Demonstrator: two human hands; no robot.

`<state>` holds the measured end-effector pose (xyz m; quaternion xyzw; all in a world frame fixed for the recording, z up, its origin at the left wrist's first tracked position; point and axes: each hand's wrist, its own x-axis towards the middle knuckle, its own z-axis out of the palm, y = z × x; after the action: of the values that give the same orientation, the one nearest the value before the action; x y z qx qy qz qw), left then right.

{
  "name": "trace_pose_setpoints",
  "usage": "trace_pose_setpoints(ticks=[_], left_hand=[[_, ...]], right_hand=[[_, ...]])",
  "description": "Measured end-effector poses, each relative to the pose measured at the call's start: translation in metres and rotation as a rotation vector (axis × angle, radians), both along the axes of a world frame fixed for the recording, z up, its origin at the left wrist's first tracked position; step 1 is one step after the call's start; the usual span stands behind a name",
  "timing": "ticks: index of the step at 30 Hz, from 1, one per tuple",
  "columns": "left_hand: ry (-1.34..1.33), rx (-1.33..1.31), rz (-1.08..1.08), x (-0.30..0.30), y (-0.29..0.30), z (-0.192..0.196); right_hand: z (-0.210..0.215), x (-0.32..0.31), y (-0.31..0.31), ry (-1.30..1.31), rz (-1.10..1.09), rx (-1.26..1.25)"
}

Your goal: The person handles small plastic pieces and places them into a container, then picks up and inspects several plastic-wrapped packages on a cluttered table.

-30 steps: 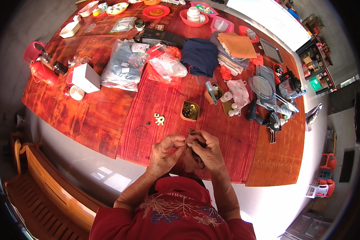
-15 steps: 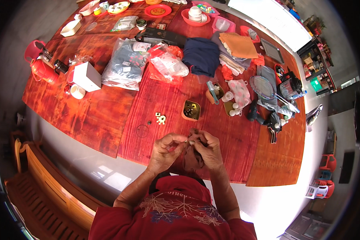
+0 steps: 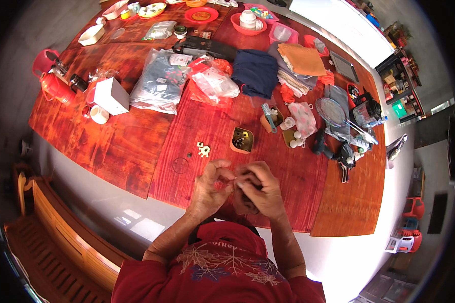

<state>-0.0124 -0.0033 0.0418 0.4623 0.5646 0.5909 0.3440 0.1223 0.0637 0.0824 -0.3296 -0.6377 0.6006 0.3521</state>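
Note:
Over the table's near edge my left hand (image 3: 211,190) and my right hand (image 3: 262,191) meet fingertip to fingertip. The left thumb and index finger are pinched, and what they hold is too small to make out. My right fingers are curled closed on a thin brownish, crumpled piece (image 3: 243,203), perhaps a bag or cloth, that hangs below them. Beyond the hands lie a pale yellow knobbed piece (image 3: 203,151) and a tiny dark green bit (image 3: 189,155). A small open box (image 3: 241,148) holding dark little pieces stands just past my right hand.
Across the red wooden table (image 3: 288,177) are a clear-bagged garment (image 3: 156,83), folded navy cloth (image 3: 255,73), a white box (image 3: 111,96), a red flask (image 3: 57,88) and a racket (image 3: 331,111). A wooden bench (image 3: 71,227) stands at the left.
My right hand has turned slightly, its fingers more curled over the brown piece. My left hand stays pinched almost in place. The things on the table have not moved.

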Motion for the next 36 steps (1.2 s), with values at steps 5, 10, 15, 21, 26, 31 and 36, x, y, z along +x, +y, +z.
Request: trace_pose_setpoints(ticks=[5, 10, 15, 21, 26, 31, 36], left_hand=[[0.070, -0.032, -0.087, 0.001, -0.002, 0.004], [-0.284, -0.068, -0.115, 0.002, 0.000, -0.016], [-0.513, -0.082, -0.066, 0.002, 0.000, -0.026], [-0.200, -0.037, -0.077, 0.012, 0.000, -0.020], [-0.353, -0.019, -0.061, 0.015, 0.002, -0.026], [-0.046, -0.093, -0.077, 0.010, 0.005, -0.025], [0.005, -0.053, -0.170, 0.010, 0.009, -0.017]], right_hand=[[-0.006, 0.010, 0.002, -0.127, 0.074, -0.051], [-0.035, 0.013, 0.001, -0.094, -0.029, -0.009], [-0.035, 0.020, 0.004, 0.173, -0.065, -0.278], [-0.035, 0.016, -0.004, 0.025, 0.012, -0.258], [-0.046, 0.018, -0.004, 0.127, -0.050, -0.318], [-0.050, 0.026, -0.001, 0.073, -0.028, -0.148], [-0.047, 0.028, -0.003, -0.044, -0.004, -0.154]])
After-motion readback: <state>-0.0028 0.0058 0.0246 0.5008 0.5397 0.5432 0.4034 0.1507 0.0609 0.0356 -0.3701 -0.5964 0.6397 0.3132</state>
